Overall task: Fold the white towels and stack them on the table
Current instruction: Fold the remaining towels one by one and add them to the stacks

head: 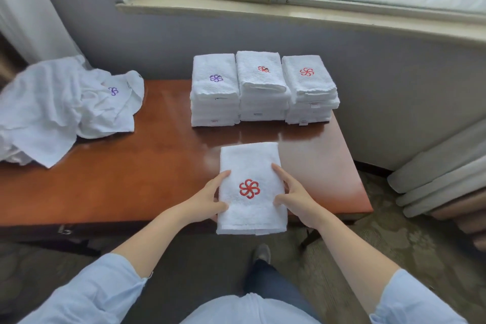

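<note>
A folded white towel [249, 166] with a red flower emblem lies at the near edge of the brown table [157, 166], its near end hanging past the edge. My left hand [210, 198] grips its left side, thumb on top and fingers under. My right hand [294, 197] grips its right side the same way. Three stacks of folded towels stand at the back of the table: left stack [214, 92] with a purple emblem, middle stack [261, 87], right stack [309, 91] with a red emblem. A heap of unfolded towels [57, 108] lies at the table's left.
A grey wall and window sill [289, 12] run behind the table. Folded curtains or cushions [444, 173] lean at the right on the carpet. My foot [261, 254] stands under the table's near edge.
</note>
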Demonstrator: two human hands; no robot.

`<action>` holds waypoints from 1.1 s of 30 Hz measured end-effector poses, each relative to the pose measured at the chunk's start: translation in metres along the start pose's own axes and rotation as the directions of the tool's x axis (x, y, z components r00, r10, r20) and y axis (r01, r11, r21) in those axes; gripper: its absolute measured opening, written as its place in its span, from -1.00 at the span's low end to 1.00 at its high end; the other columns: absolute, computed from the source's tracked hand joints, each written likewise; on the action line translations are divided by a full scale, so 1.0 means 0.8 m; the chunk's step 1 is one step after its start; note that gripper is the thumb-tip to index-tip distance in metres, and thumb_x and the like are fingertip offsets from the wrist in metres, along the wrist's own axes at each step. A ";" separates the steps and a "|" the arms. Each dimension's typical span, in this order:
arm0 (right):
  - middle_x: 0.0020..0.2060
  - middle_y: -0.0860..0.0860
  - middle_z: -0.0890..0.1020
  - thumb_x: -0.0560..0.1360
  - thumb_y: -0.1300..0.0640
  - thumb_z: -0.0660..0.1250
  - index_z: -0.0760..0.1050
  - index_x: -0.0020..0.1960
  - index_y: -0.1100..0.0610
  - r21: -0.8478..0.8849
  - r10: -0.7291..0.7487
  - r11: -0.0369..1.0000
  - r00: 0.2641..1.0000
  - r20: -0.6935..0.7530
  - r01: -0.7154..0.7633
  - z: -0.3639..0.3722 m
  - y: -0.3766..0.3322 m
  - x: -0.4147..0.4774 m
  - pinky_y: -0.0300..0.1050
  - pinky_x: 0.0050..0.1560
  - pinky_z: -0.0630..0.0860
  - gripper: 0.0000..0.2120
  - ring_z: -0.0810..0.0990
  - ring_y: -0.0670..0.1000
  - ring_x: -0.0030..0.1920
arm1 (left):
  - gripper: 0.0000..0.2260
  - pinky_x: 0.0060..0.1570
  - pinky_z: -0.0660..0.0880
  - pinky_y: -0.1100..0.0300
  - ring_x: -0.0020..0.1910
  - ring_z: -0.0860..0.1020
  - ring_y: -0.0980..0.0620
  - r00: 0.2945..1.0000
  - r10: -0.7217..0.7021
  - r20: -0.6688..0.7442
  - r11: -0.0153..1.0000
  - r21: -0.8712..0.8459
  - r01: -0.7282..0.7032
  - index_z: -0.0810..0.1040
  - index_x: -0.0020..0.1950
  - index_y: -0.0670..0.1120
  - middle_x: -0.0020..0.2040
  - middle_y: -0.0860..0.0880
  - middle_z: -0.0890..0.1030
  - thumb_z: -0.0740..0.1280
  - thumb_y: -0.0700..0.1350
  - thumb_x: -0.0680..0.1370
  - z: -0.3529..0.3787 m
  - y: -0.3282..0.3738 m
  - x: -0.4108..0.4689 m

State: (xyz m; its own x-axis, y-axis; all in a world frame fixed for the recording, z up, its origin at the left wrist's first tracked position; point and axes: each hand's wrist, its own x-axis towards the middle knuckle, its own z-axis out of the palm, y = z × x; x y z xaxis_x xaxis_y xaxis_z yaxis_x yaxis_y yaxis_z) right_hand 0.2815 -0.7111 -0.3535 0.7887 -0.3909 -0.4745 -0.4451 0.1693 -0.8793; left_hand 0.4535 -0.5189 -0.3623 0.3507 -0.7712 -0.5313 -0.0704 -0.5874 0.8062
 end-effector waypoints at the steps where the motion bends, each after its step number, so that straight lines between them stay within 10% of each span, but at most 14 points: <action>1: 0.26 -0.21 0.38 0.49 0.44 0.31 0.23 0.45 -0.21 0.007 -0.023 1.000 1.000 0.003 0.023 0.007 -0.011 0.001 -0.19 0.02 0.62 -0.25 0.48 -0.02 0.24 | -0.25 -0.15 0.63 0.20 0.17 0.54 -0.04 1.000 0.016 -0.016 1.000 0.002 -0.016 0.01 0.53 0.31 0.49 0.06 0.22 0.34 -0.23 0.56 -0.009 0.003 -0.007; 10: 0.36 -0.12 0.45 0.41 0.52 0.17 0.24 0.54 -0.11 -0.041 -0.231 0.972 0.973 -0.018 0.231 0.027 -0.140 0.055 -0.27 -0.01 0.56 -0.16 0.57 -0.13 0.20 | -0.21 0.30 0.48 -0.02 0.38 0.41 0.05 0.950 0.219 -0.222 0.976 0.050 -0.213 0.08 0.54 0.33 0.49 0.18 0.24 0.29 -0.13 0.40 -0.118 0.077 -0.021; 15: 0.31 -0.16 0.45 0.39 0.49 0.18 0.23 0.54 -0.13 -0.100 -0.302 0.948 0.953 0.020 0.302 0.017 -0.229 0.126 -0.34 -0.06 0.55 -0.16 0.56 -0.20 0.16 | -0.20 0.04 0.54 0.32 0.34 0.41 0.12 0.909 0.294 -0.295 0.956 0.097 -0.278 0.07 0.56 0.27 0.40 0.26 0.25 0.28 -0.13 0.39 -0.191 0.139 0.014; 21: 0.30 -0.25 0.42 0.30 0.32 0.24 0.23 0.54 -0.14 -0.172 -0.357 0.918 0.933 0.039 0.359 -0.001 -0.319 0.220 -0.38 -0.17 0.52 -0.15 0.58 -0.24 0.12 | -0.22 0.26 0.48 0.13 0.38 0.40 0.07 0.893 0.275 -0.356 0.961 0.119 -0.249 0.05 0.60 0.19 0.52 0.13 0.25 0.26 -0.23 0.46 -0.277 0.199 0.082; 27: 0.27 -0.23 0.39 0.38 0.42 0.20 0.20 0.56 -0.09 -0.197 -0.304 0.930 0.951 0.058 0.309 -0.015 -0.349 0.311 -0.44 -0.16 0.51 -0.18 0.52 -0.35 0.07 | -0.24 -0.15 0.51 0.41 0.13 0.48 0.25 0.911 0.212 -0.354 0.977 0.100 -0.188 0.04 0.60 0.16 0.38 0.16 0.32 0.25 -0.25 0.48 -0.326 0.220 0.152; 33: 0.40 -0.18 0.33 0.39 0.41 0.20 0.20 0.55 -0.11 -0.222 -0.259 0.937 0.963 0.072 0.269 -0.017 -0.352 0.376 -0.37 -0.07 0.48 -0.19 0.46 -0.22 0.21 | -0.25 0.04 0.46 0.33 0.25 0.44 0.12 0.913 0.146 -0.381 0.989 0.084 -0.123 0.06 0.61 0.11 0.40 0.15 0.30 0.24 -0.30 0.49 -0.350 0.213 0.211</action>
State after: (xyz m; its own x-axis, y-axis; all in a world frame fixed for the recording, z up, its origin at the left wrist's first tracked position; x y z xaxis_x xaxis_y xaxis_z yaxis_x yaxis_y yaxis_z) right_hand 0.6381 -0.8886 -0.2480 0.9053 -0.3556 -0.2323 -0.2997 -0.1475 -0.9425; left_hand 0.7624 -0.6803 -0.2414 0.6654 -0.6966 -0.2682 -0.1911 -0.5063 0.8409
